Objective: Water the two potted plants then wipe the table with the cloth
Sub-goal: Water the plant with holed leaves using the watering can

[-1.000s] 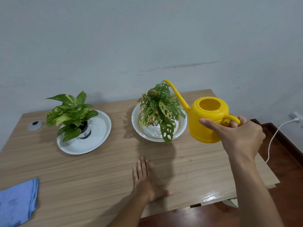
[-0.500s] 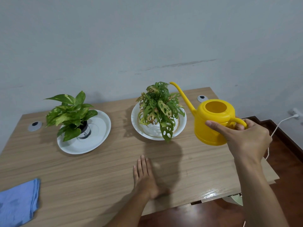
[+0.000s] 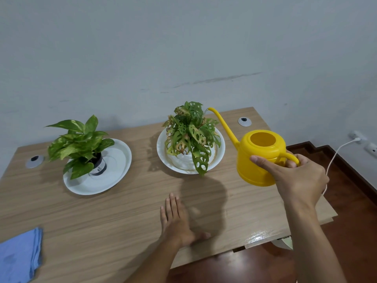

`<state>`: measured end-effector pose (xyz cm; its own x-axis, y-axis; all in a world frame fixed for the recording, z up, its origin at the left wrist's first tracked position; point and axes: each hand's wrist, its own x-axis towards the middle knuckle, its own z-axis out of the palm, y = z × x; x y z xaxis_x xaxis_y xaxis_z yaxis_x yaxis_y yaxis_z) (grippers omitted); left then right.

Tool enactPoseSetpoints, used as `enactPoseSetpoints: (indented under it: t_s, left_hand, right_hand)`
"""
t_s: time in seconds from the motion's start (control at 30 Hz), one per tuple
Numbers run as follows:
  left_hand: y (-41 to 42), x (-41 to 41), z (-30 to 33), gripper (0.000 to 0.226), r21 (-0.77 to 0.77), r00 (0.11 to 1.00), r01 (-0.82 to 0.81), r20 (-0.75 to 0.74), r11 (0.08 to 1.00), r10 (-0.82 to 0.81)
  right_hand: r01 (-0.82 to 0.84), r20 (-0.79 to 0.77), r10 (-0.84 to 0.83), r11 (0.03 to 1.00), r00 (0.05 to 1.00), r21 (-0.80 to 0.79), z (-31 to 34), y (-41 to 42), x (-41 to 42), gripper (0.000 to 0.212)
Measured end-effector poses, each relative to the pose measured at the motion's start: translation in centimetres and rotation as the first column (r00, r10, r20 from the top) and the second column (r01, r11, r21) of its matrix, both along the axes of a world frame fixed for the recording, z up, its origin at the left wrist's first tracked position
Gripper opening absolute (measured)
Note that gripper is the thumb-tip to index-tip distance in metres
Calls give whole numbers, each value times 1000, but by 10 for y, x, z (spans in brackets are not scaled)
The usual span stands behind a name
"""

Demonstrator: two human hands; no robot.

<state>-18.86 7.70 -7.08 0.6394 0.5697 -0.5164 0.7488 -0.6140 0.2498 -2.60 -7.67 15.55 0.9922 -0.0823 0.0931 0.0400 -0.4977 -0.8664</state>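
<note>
My right hand (image 3: 295,176) grips the handle of a yellow watering can (image 3: 259,158), held above the table's right side. Its long spout tip reaches the top leaves of the holey-leaved plant (image 3: 189,131), which stands in a white pot on a white saucer (image 3: 219,154). Further left, a broad-leaved plant (image 3: 77,144) in a small dark pot sits on another white saucer (image 3: 116,168). My left hand (image 3: 177,219) lies flat on the wooden table (image 3: 102,221), fingers straight. A folded blue cloth (image 3: 18,256) lies at the near left edge.
A grey wall rises right behind the table. Two round grey cable grommets (image 3: 34,161) (image 3: 244,121) sit in the tabletop's back corners. A white cable (image 3: 334,158) runs from a wall socket down over the dark wooden floor (image 3: 350,211) on the right.
My right hand has drawn the watering can rightward, away from the holey-leaved plant, with the spout tip now at the plant's edge. My left hand stays flat on the table.
</note>
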Motion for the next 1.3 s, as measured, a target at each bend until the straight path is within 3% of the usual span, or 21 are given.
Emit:
enactPoseSetpoints:
  t_s: [0.27, 0.53, 0.7, 1.3]
  left_hand:
    - [-1, 0, 3, 167, -9, 1000, 0, -2, 1000, 0]
    - [-1, -1, 5, 168, -9, 1000, -13, 8, 1000, 13]
    - [-2, -1, 4, 172, -2, 1000, -22, 5, 1000, 22]
    - [-4, 1, 6, 168, 5, 999, -52, -4, 999, 52]
  right_hand:
    - [-31, -23, 32, 997, 999, 64, -7, -7, -2, 64]
    - [2, -48, 1, 999, 999, 51, -18, -11, -8, 79]
    - [-6, -64, 9, 999, 998, 49, -15, -9, -19, 63]
    - [-11, -106, 20, 996, 994, 90, -11, 7, -38, 76]
